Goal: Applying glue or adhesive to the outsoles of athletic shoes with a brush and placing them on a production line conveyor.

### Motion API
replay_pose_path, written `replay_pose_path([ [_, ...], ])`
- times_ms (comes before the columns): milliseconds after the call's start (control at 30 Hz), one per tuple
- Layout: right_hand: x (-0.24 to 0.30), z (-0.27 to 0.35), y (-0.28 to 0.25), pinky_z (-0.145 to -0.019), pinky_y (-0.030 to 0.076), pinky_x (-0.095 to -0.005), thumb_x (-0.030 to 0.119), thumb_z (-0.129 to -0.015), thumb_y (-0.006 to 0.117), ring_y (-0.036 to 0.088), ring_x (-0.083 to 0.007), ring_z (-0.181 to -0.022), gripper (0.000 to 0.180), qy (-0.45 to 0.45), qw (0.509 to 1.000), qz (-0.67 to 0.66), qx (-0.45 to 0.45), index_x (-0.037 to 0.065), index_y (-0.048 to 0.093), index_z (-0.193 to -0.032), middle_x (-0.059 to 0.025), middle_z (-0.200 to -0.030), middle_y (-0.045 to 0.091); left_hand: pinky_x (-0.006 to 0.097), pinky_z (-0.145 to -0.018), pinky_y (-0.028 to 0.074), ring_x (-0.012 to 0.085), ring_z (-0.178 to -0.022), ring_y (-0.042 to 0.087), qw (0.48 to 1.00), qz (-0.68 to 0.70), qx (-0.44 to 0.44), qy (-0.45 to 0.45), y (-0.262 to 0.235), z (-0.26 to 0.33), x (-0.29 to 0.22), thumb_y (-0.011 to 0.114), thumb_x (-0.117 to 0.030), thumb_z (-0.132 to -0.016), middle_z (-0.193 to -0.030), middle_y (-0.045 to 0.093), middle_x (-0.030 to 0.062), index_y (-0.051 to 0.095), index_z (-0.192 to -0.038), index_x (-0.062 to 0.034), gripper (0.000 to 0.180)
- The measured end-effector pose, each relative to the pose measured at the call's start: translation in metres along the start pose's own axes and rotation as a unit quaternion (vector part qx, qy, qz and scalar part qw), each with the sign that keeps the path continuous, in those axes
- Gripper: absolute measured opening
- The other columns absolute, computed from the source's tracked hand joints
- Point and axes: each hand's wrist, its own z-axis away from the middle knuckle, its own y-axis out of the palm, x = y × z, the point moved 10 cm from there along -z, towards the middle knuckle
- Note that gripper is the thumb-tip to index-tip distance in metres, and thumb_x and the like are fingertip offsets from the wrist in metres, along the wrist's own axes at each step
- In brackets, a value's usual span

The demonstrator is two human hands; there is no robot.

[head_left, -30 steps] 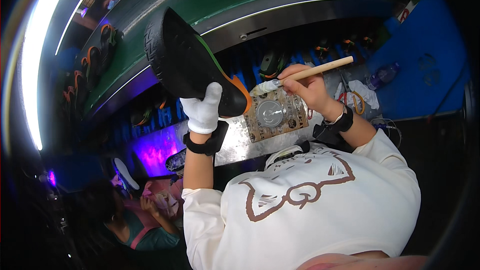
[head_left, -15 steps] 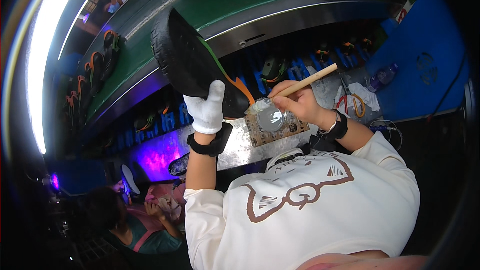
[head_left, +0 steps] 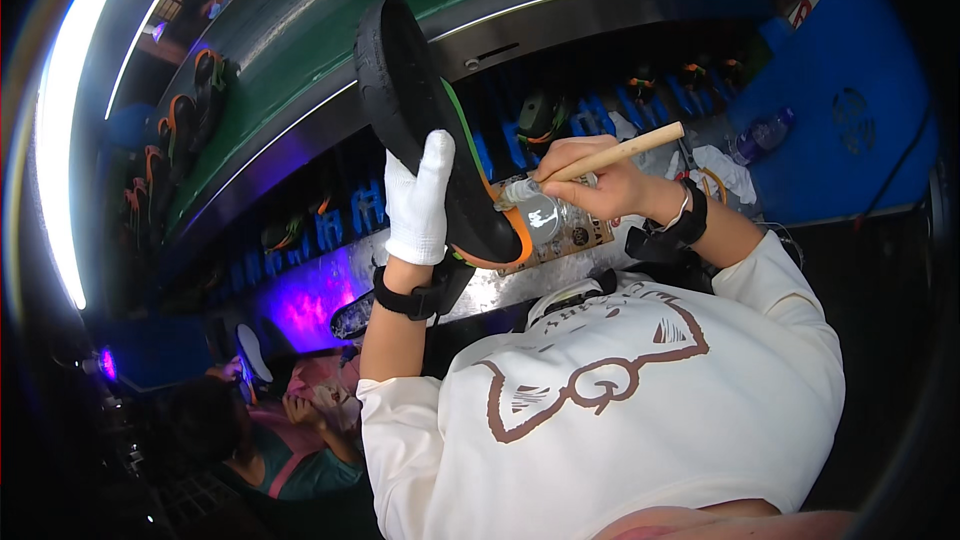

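Observation:
My left hand (head_left: 419, 202), in a white glove with a black wrist strap, holds a black shoe sole (head_left: 425, 115) with orange and green edging, tilted up on end. My right hand (head_left: 598, 183) is bare, wears a black wristband and grips a wooden-handled brush (head_left: 598, 160). The brush tip touches the sole's orange lower edge. A round open tin (head_left: 545, 217) sits on a brown pad just below the brush, on the metal bench (head_left: 500, 290).
A green conveyor (head_left: 300, 50) runs across the top with several orange-trimmed soles (head_left: 185, 115) on it. Blue racks (head_left: 640, 105) hold more soles behind the bench. A plastic bottle (head_left: 762, 132) lies at right. Another person (head_left: 270, 440) sits lower left beside a purple light (head_left: 305, 305).
My right hand has moved the brush from above the tin down and left onto the sole's edge. My left hand has tilted the sole slightly more upright.

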Motion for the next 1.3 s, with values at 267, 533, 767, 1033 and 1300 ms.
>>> replay_pose_path([
  [267, 0.018, 0.001, 0.011, -0.047, 0.038, -0.0223, 0.004, -0.073, 0.061, 0.049, -0.0112, -0.052, 0.006, -0.021, 0.999, -0.004, 0.032, 0.001, 0.059, -0.079, -0.0062, -0.069, 0.058, 0.025, -0.071, 0.043, 0.011, -0.08, 0.051, 1.0, -0.004, 0.01, -0.026, 0.002, 0.005, 0.0, 0.052, -0.028, -0.084, -0.092, 0.052, 0.0036, 0.045, -0.112, -0.0035, 0.037],
  [533, 0.034, -0.021, 0.001, -0.046, 0.039, -0.0229, 0.002, -0.071, 0.061, 0.05, -0.0138, -0.05, 0.007, -0.108, 0.99, 0.095, -0.001, 0.0, 0.059, -0.077, -0.0075, -0.067, 0.057, 0.026, -0.076, 0.042, 0.0126, -0.085, 0.051, 0.996, -0.088, 0.005, -0.022, 0.006, 0.017, 0.003, 0.054, -0.03, -0.083, -0.096, 0.053, 0.0062, 0.044, -0.114, -0.0026, 0.043],
  [767, 0.042, -0.045, -0.018, -0.046, 0.04, -0.0239, 0.0, -0.071, 0.062, 0.052, -0.0158, -0.053, 0.01, -0.155, 0.975, 0.157, -0.039, 0.0, 0.057, -0.081, -0.0085, -0.066, 0.056, 0.027, -0.081, 0.04, 0.0143, -0.091, 0.049, 0.993, -0.108, 0.035, 0.018, 0.018, 0.023, -0.003, 0.056, -0.032, -0.08, -0.105, 0.05, 0.0083, 0.036, -0.121, -0.0031, 0.054],
  [1033, 0.056, -0.035, -0.037, -0.047, 0.041, -0.0256, 0.004, -0.073, 0.062, 0.052, -0.0181, -0.055, 0.007, -0.171, 0.957, 0.206, -0.109, 0.001, 0.058, -0.078, -0.0074, -0.069, 0.056, 0.027, -0.079, 0.041, 0.0137, -0.088, 0.05, 0.989, -0.141, 0.038, 0.013, 0.028, 0.023, -0.01, 0.056, -0.029, -0.08, -0.101, 0.051, 0.0076, 0.036, -0.121, -0.0032, 0.052],
  [1300, 0.03, 0.029, -0.033, -0.053, 0.038, -0.021, 0.003, -0.075, 0.061, 0.048, -0.0097, -0.06, 0.009, -0.006, 0.995, -0.042, -0.092, 0.002, 0.059, -0.084, -0.0041, -0.072, 0.056, 0.025, -0.076, 0.041, 0.0116, -0.086, 0.049, 0.993, -0.117, 0.027, 0.007, 0.038, 0.007, -0.011, 0.056, -0.03, -0.082, -0.099, 0.052, 0.0065, 0.041, -0.116, -0.0027, 0.046],
])
